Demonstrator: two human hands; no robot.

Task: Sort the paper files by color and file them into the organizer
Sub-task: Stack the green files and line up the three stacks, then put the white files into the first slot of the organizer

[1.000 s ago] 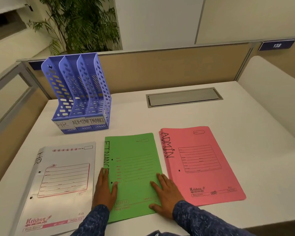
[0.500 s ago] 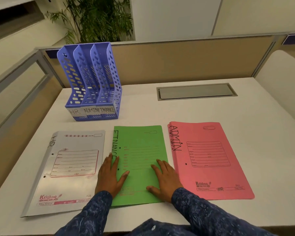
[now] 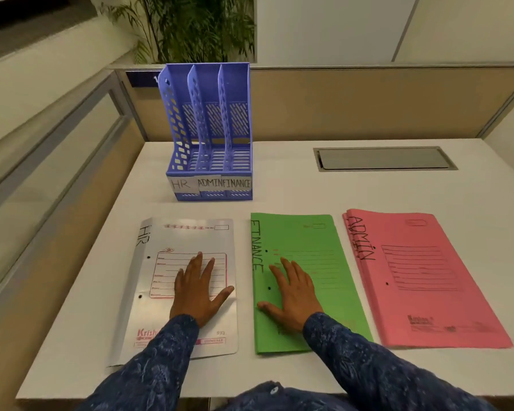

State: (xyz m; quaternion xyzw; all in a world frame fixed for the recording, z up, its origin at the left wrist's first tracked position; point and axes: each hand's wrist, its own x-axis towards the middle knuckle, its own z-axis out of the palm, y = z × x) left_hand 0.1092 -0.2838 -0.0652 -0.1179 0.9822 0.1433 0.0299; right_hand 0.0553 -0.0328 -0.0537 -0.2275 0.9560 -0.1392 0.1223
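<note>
We see three files flat in a row: a white file (image 3: 187, 238) marked HR, a green file (image 3: 315, 241) marked FINANCE, and a pink file (image 3: 422, 277) marked ADMIN. Behind the white one stands an upright blue organizer (image 3: 209, 129), its three compartments labelled HR, ADMIN, FINANCE.
</note>
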